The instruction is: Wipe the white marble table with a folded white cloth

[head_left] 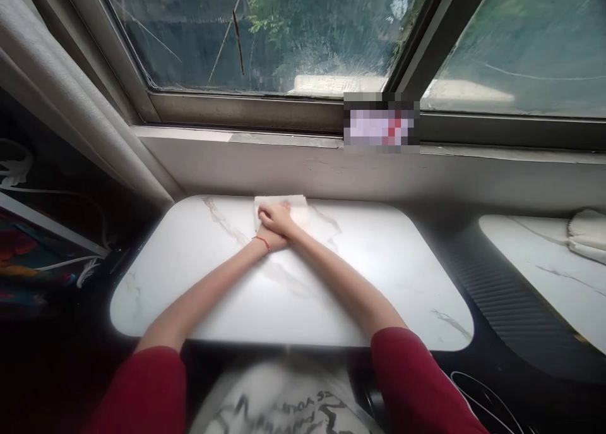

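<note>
Right hand (277,217) atop left hand (273,237), on cloth (300,214); round-cornered marbled tabletop (379,251)

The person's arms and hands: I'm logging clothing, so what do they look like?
Dark red sleeves end around the elbows. A thin red bracelet circles the left wrist. The left hand and right hand wear no gloves.

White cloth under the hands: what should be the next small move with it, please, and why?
Probably slide the white cloth slightly back toward the body: it lies at the far edge of the tabletop, so most of the surface is on the near side, and the right hand lies over the left hand, apparently on the cloth.
</note>
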The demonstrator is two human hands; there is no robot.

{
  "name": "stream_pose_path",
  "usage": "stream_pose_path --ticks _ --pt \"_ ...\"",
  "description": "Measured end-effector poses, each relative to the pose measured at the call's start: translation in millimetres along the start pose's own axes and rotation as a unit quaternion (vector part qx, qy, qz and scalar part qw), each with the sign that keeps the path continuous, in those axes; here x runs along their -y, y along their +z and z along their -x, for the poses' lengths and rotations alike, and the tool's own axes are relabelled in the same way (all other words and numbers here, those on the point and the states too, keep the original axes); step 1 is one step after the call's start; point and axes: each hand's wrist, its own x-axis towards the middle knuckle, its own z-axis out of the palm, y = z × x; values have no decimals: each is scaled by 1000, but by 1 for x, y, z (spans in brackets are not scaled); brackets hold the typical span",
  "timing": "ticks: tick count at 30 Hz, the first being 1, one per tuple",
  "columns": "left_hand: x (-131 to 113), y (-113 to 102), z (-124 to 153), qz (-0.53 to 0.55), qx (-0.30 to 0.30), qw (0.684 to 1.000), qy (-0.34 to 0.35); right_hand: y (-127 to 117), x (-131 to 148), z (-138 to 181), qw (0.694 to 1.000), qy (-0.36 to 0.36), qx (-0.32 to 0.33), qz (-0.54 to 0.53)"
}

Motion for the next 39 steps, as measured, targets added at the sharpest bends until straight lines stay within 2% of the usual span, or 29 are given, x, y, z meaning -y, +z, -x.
stream_pose_path --ticks 3,10,15,19,23,27,39 --pt "-26 0 37 12 3 1000 27 -2 22 41 1000 4 15 25" --pt "-97 -8 117 52 7 996 78 -14 83 125 981 51 120 146" --pt "-131 -15 149 58 43 993 92 -19 105 165 970 37 153 185" --pt "-146 -5 159 63 41 993 92 -26 103 186 968 20 160 192" --pt "-152 10 151 75 17 993 86 -39 88 189 970 11 167 174" --pt "-153 21 128 88 20 992 87 -50 65 183 975 23 149 163" --pt "-152 38 15 125 34 985 114 -85 -26 141 989 89 69 100"
